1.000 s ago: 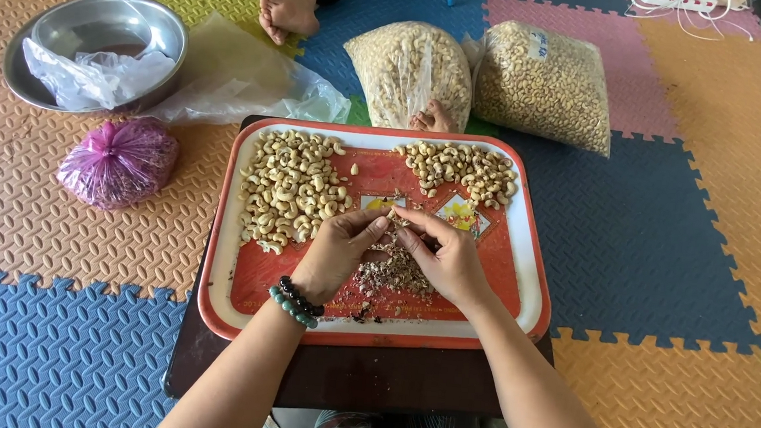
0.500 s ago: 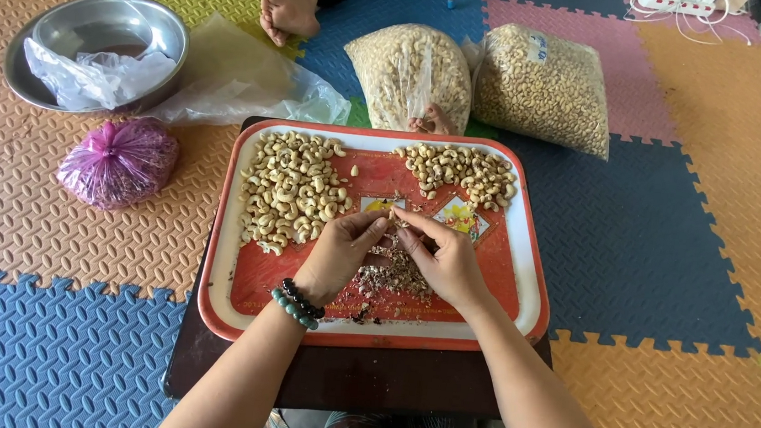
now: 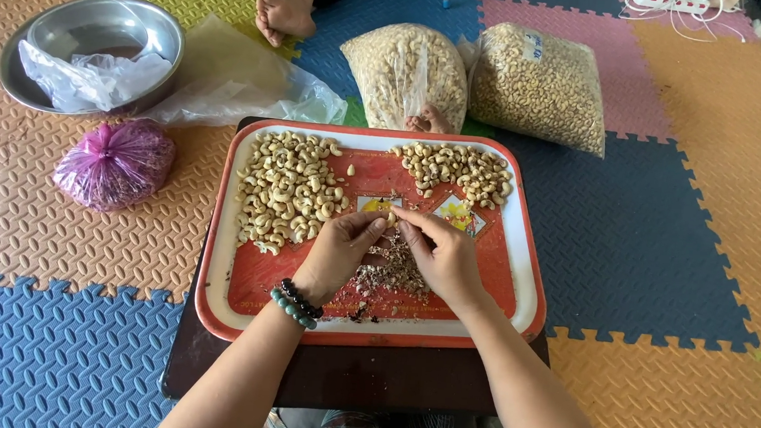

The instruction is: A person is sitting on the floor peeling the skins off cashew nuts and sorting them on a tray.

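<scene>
Now both hands, left hand (image 3: 338,250) and right hand (image 3: 444,256), pinch together on one cashew (image 3: 392,216), probably brittle and light; fingertip grip suits it.

We see a red tray (image 3: 225,228) with a white border and a small yellow picture at its middle, on a dark brown surface (image 3: 339,376). The cashews (image 3: 286,187) are pale cream; the skins (image 3: 394,270) brownish. The floor mats (image 3: 37,358) carry a woven relief in blue, orange, pink, green and navy. One bag (image 3: 114,163) is purple, the bowl (image 3: 57,30) silver-grey, the bracelets (image 3: 297,301) black and green.
</scene>
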